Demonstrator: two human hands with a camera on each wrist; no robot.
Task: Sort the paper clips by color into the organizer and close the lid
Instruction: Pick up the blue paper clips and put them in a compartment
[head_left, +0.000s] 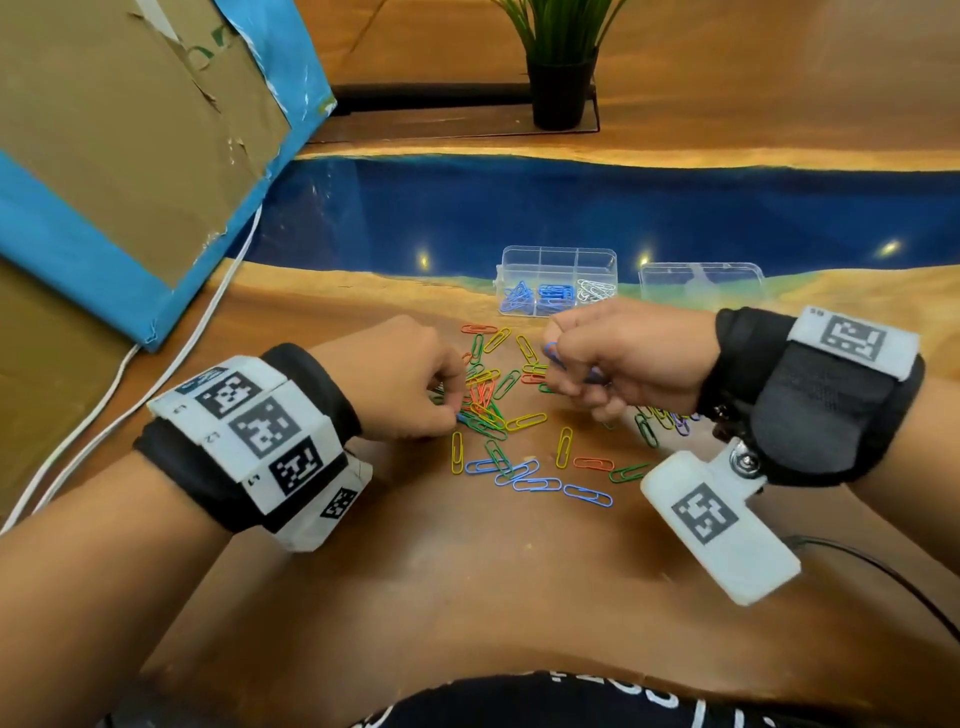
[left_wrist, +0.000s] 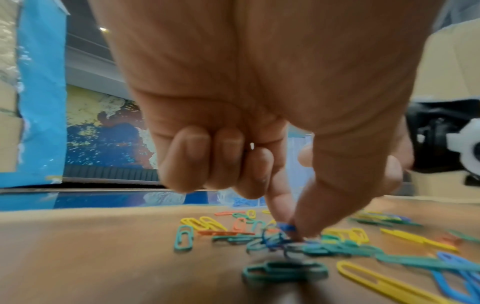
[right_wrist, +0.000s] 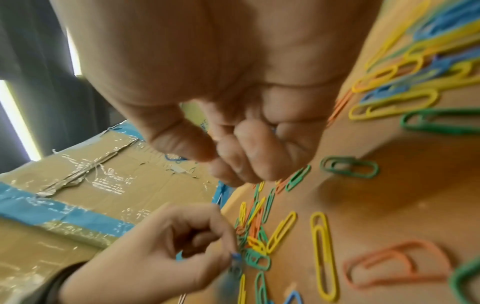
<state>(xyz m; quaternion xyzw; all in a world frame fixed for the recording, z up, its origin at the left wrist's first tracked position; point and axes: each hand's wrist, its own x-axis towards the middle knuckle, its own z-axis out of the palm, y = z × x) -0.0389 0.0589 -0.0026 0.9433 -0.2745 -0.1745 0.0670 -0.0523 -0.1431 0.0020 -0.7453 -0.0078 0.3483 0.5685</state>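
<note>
A pile of coloured paper clips (head_left: 493, 400) lies on the wooden table (head_left: 467, 571) between my hands. My left hand (head_left: 457, 413) reaches down into the pile, and its thumb and forefinger pinch a blue clip (left_wrist: 285, 227). My right hand (head_left: 558, 364) hovers just above the pile's right side, with curled fingers holding several blue clips (head_left: 551, 353). The clear organizer (head_left: 558, 257) stands open behind the pile. Its front row holds blue triangular clips, blue clips and white clips.
A second clear plastic piece (head_left: 701, 283) lies to the organizer's right. A cardboard box with blue tape (head_left: 130, 145) leans at the left, with a white cable (head_left: 156, 374) beside it. A potted plant (head_left: 558, 78) stands at the back.
</note>
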